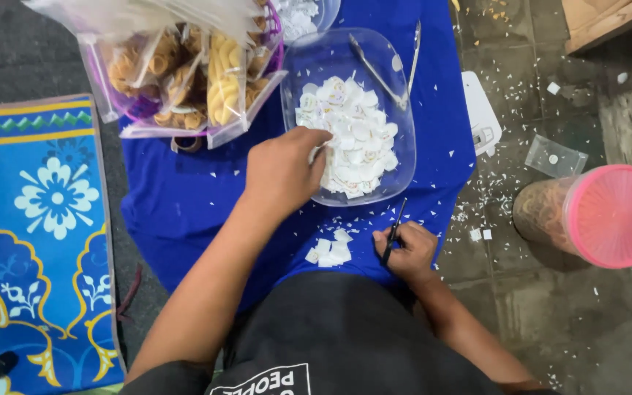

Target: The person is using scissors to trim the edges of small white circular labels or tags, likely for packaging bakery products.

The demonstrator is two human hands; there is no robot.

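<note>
The left hand (283, 172) reaches into the clear tray (316, 58), its fingertips buried among the white paper labels (352, 139), so whether it grips one cannot be told. The right hand (406, 250) is closed around black scissors (393, 232), whose handles it hides. Just left of that hand lies a small stack of labels (330, 250) on the blue cloth (177, 197). Beyond the left hand, bagged snacks (199, 73), probably fried crackers, are cut off at the top edge.
</note>
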